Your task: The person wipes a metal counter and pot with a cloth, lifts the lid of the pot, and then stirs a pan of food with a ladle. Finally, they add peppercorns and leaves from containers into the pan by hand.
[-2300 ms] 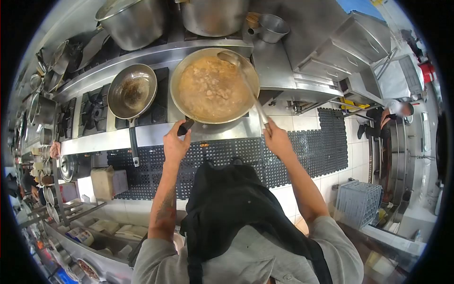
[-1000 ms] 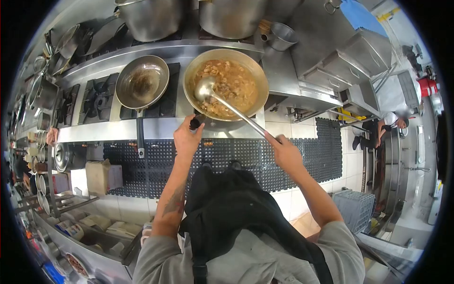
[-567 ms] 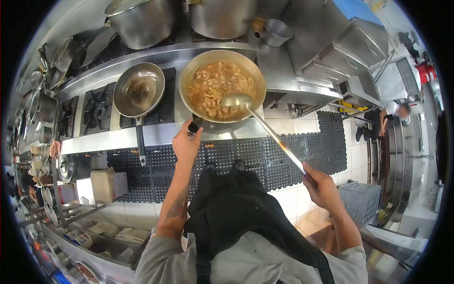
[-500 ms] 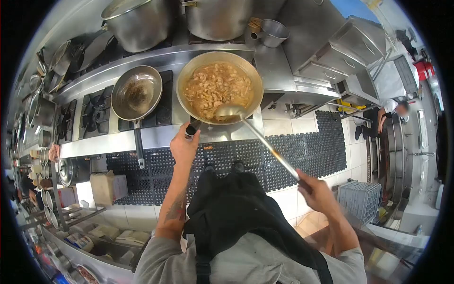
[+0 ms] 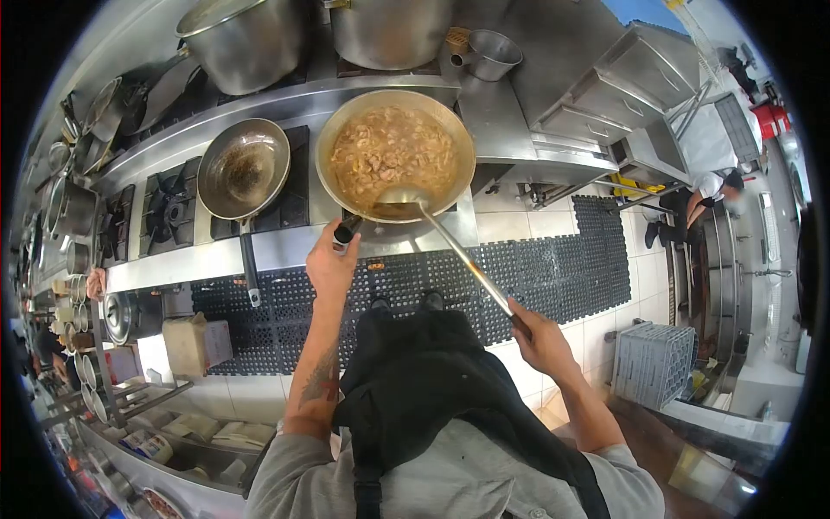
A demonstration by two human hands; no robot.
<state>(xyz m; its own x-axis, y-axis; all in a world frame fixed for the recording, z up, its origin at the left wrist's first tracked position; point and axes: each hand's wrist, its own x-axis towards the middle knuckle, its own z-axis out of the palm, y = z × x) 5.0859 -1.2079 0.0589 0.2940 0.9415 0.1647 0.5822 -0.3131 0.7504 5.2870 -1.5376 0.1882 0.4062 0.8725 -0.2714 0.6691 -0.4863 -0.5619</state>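
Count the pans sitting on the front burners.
2: a wide pan of saucy food, its handle in the left hand, and a smaller pan on the burner to its left. Others may be hidden at the far left.

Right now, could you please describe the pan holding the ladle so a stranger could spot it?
On the steel stove, two pans sit side by side. Take the larger right-hand wok, full of brown stew; the left pan is nearly empty.

the left hand (image 5: pixel 331 266) is gripping the wok (image 5: pixel 394 154) handle while the right hand (image 5: pixel 540 340) is dipping the ladle (image 5: pixel 450 244) into the stew (image 5: pixel 391 156).
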